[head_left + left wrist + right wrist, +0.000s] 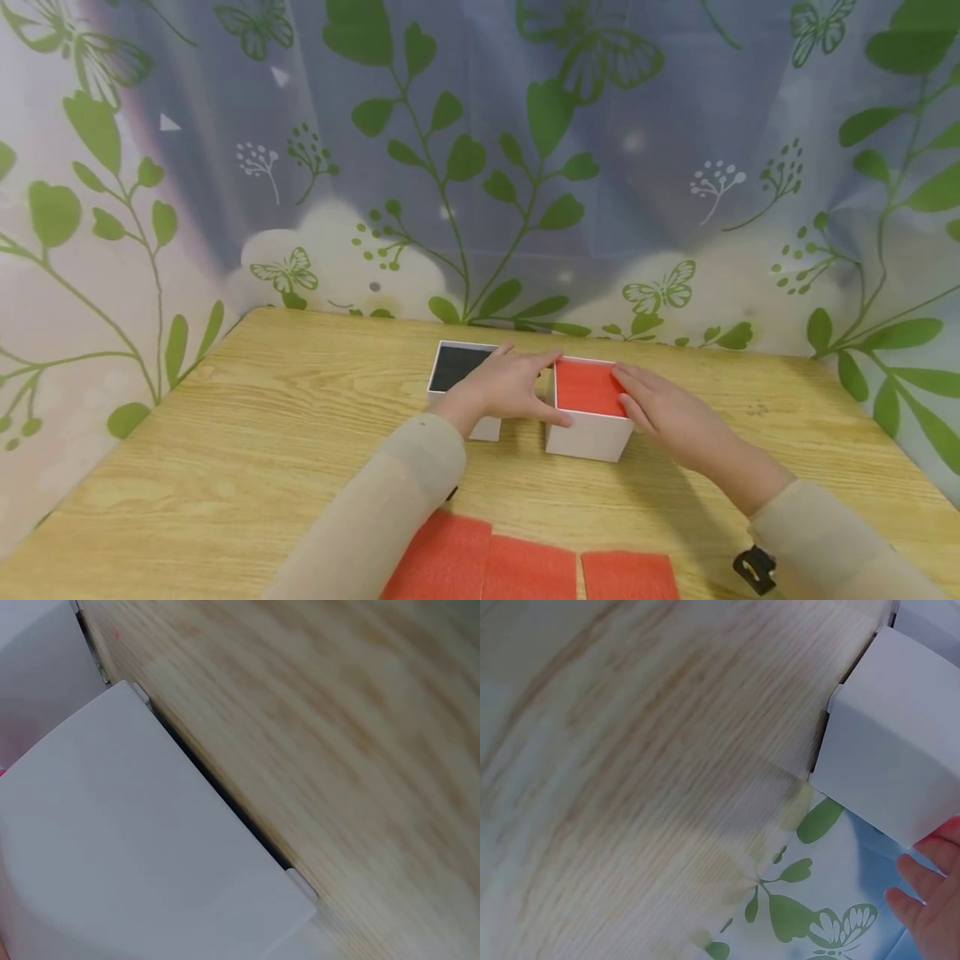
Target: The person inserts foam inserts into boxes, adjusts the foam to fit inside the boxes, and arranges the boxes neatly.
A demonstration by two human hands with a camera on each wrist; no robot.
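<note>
A white box [587, 437] stands on the table with a red sheet [588, 387] inside, level with its rim. My left hand [506, 383] reaches to the left side of this box, fingers spread, index fingertip at the back left corner and thumb at the front rim. On the opposite side, my right hand [667, 417] touches the right rim with nearly straight fingers, fingertips over the edge of the red sheet. A second white box [487, 429] with a black inside [459, 367] stands to the left, partly hidden behind my left hand. White box walls [135, 825] fill much of the left wrist view.
Three red pieces [528, 571] lie side by side at the near edge of the wooden table [262, 433]; my left sleeve partly covers the leftmost. A leaf-and-butterfly patterned curtain [480, 167] hangs behind the table.
</note>
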